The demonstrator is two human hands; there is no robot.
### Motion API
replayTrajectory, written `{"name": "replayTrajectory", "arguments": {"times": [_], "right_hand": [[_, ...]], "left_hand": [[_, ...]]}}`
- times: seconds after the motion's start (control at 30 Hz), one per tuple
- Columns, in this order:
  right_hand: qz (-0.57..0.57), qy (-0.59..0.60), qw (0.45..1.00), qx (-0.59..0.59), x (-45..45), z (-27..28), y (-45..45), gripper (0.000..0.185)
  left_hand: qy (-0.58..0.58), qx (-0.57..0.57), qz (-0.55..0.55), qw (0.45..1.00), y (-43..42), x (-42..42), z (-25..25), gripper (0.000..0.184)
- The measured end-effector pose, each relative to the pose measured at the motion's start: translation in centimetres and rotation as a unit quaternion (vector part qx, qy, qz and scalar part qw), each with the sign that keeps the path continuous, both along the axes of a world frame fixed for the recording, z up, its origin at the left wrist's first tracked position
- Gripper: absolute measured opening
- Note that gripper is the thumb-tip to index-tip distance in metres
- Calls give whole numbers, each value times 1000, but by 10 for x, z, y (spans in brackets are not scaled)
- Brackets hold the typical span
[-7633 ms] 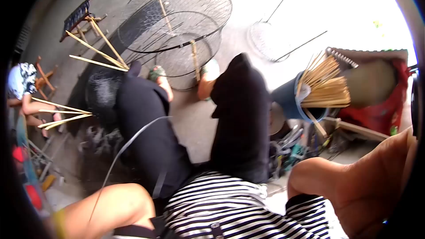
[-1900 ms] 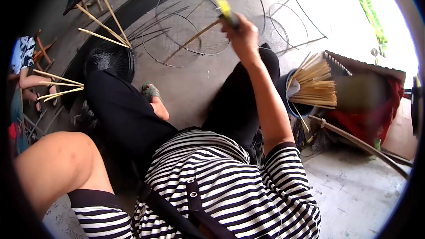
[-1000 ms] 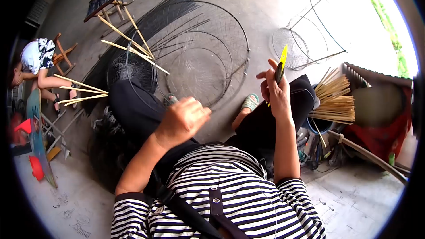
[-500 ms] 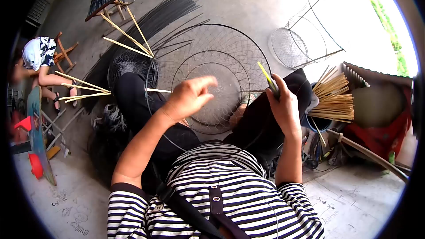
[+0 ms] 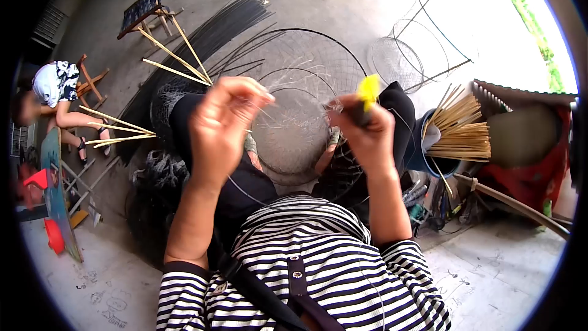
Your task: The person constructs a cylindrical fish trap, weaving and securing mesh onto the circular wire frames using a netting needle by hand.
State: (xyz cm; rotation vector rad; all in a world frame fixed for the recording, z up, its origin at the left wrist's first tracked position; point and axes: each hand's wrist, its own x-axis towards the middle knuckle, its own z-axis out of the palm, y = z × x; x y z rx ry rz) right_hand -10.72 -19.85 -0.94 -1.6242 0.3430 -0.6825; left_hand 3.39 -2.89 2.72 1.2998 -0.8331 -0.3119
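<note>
Between my knees stands a fine mesh net on round dark hoops, its loose top strands stretched between my hands. My left hand is raised on the left, thumb and fingertips pinched on thin strands of the mesh. Opposite it, my right hand is closed around a yellow and dark tool, whose yellow end sticks up past the fingers and is blurred. The fingertips of that hand also meet the mesh strands. Part of the tool is hidden in the palm.
A blue bucket of thin sticks stands by my right knee. Dark rods lie on the floor ahead-left, near a folding stool. Another hooped net frame lies ahead-right. A person sits far left.
Both hands have come up, and my left hand has gone from loose fingers to pinching the mesh. The tool has turned in my right hand, which moved inward. Mesh strands are lifted between them.
</note>
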Motion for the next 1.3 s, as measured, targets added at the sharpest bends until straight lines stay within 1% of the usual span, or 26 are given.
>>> {"name": "replayTrajectory", "arguments": {"times": [0.07,0.1,0.13,0.17,0.27,0.3,0.33,0.4,0.47,0.53,0.6,0.63,0.73,0.8,0.87,0.9,0.93,1.0,1.03,1.07,1.1,1.13,1.17,1.2,1.27,1.3], "right_hand": [[-11,-50,995,83,-5,-3,-18,13],[-44,-11,992,121,-6,-8,-27,8],[-28,-26,976,216,-7,-11,-36,5],[-39,-35,973,223,-9,-14,-37,5],[-97,-81,971,202,-11,-8,-37,6],[-118,-116,965,202,-15,0,-43,6],[-182,-119,966,141,-17,11,-45,8],[-179,-99,978,29,-27,35,-34,11],[-39,-67,983,-164,-18,51,-8,26],[27,-37,921,-386,3,61,15,37],[12,60,898,-435,13,58,30,44],[30,157,869,-468,14,56,30,41],[52,220,811,-540,-1,32,24,27],[18,181,822,-539,-20,18,24,20],[-12,129,828,-546,-33,14,32,19],[-11,102,822,-561,-34,14,36,21],[-11,73,815,-574,-34,15,40,23],[1,54,803,-593,-32,18,43,29],[5,52,801,-596,-31,18,43,29],[10,49,800,-598,-30,15,44,29],[-20,38,784,-620,-27,9,45,29],[-8,32,778,-627,-27,5,45,29],[0,27,773,-633,-26,2,45,29],[13,24,769,-639,-26,-1,46,30],[46,17,749,-661,-22,-5,56,29],[63,-2,756,-651,-18,-8,62,28]], "left_hand": [[192,-12,-17,981,12,17,-18,11],[269,-48,-47,961,11,15,-23,11],[345,-84,-75,932,10,12,-26,11],[399,-101,-86,907,8,9,-25,10],[448,-172,-145,865,11,20,-31,12],[447,-173,-136,867,14,23,-24,12],[405,-143,-116,895,19,28,-23,12],[332,-115,-118,929,15,19,-16,13],[306,-89,-107,942,6,8,-10,12],[286,-84,-115,948,2,7,-11,13],[269,-67,-104,955,2,4,-5,9],[267,-74,-115,954,5,5,-6,8],[333,-102,-109,931,19,22,-25,9],[366,-53,-73,926,30,32,-39,13],[187,14,30,982,25,28,-41,18],[-48,32,154,986,11,14,-23,23],[-285,10,234,930,4,8,-10,19],[-413,-8,-22,910,1,-6,11,14],[-444,5,-142,885,-1,-15,20,10],[-478,77,-142,863,-3,-18,14,9],[-385,193,-156,889,0,-17,12,6],[-285,304,-168,894,4,-13,11,6],[-265,356,-163,881,7,-8,8,9],[-229,378,-193,876,10,-4,6,22],[-173,334,-229,898,8,-1,-5,37],[-277,325,-192,883,4,-1,-12,42]]}}
